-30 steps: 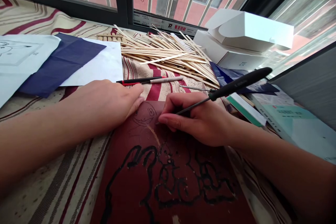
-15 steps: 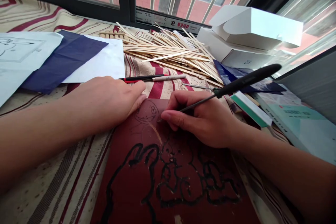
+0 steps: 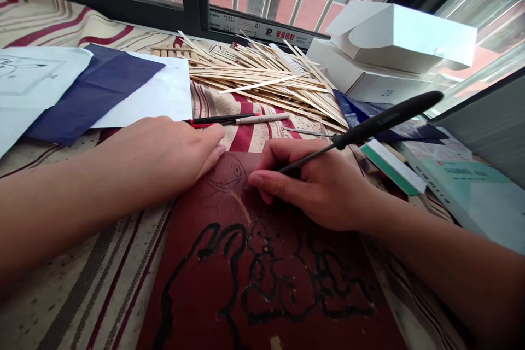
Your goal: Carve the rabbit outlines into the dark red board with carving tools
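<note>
A dark red board (image 3: 197, 290) lies in front of me, with thick black outlines on its lower part and a thin pencil-like cartoon face near its top. Fingers wrapped round the thin metal shaft, my right hand (image 3: 311, 188) holds a carving tool (image 3: 385, 120), its black handle slanting up to the right. The tip is hidden behind my fingers, beside the drawn face. A pale scraped line runs below that face. My left hand (image 3: 168, 147) lies flat across the board's upper left edge, holding nothing, its fingertips partly hidden.
Beyond the board lie pens (image 3: 262, 118) and a thin metal tool (image 3: 307, 132). Thin wooden sticks (image 3: 262, 76) are heaped by the window. Paper sheets (image 3: 139, 87) and dark blue paper (image 3: 94, 93) lie left. At right are a white box (image 3: 377, 60), a green-white box (image 3: 394, 167) and a book (image 3: 467, 175).
The view has shifted slightly. My right hand stays beside the drawn face with the carving tool, whose handle tilts a little differently. My left hand keeps its place on the board.
</note>
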Demonstrator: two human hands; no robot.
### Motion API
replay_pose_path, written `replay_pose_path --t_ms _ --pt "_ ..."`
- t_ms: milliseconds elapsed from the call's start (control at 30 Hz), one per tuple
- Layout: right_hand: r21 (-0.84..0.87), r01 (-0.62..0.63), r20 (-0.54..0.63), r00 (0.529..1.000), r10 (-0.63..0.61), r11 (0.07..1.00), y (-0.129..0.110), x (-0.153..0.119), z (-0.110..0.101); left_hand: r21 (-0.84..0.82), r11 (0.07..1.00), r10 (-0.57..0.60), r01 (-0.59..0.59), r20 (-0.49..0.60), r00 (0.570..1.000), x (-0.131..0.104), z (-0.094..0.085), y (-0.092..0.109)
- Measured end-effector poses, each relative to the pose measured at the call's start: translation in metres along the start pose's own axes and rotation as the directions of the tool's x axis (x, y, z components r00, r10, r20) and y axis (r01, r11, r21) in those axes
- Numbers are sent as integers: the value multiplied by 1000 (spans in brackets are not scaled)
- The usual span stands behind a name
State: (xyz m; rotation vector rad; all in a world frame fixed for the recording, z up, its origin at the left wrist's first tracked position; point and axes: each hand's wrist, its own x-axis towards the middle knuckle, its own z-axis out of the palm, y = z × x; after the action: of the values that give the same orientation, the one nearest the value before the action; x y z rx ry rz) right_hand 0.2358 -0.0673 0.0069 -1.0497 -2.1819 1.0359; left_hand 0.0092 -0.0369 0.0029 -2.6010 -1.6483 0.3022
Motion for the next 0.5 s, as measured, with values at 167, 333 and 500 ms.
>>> replay_pose_path --t_ms 167,333,500 --pt "-31 12 10 1000 -11 999 -1 -1 -1 61 998 24 -22 -20 1000 -1 -1 0" --pt "-101 33 34 999 -30 994 -3 -2 -3 33 999 34 -33 -39 999 -2 -5 3" --pt "-120 27 42 999 -22 992 -1 -1 -3 18 1000 11 -11 -20 1000 -4 -8 4"
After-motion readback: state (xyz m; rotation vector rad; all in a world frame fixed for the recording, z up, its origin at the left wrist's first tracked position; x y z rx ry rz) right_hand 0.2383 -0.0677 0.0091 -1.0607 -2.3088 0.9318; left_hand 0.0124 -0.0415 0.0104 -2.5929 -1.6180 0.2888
